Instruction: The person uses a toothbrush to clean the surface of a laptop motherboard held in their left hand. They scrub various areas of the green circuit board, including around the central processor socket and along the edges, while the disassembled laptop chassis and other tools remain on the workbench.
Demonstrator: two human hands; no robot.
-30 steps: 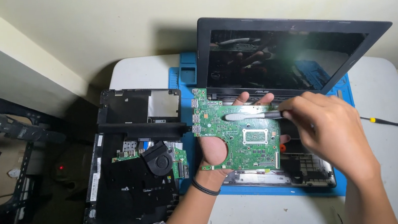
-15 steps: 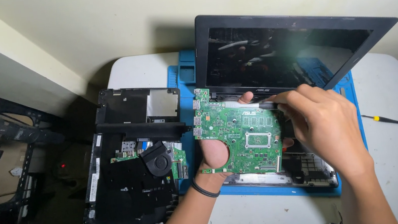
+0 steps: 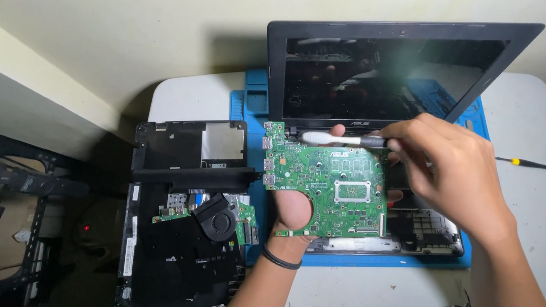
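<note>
The left hand held the green motherboard from beneath, above the opened laptop base on the blue mat. The right hand gripped a white-headed brush at the board's top edge; light strokes and steady support seemed best.

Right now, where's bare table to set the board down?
Free: white table right of the blue mat, below the screwdriver; front strip near the right hand. Crowded: the mat under the open laptop, left edge under the black case.

My right hand now sits slightly lower than before. The white brush it holds now lies along the top edge of the green circuit board, its head further left.
</note>
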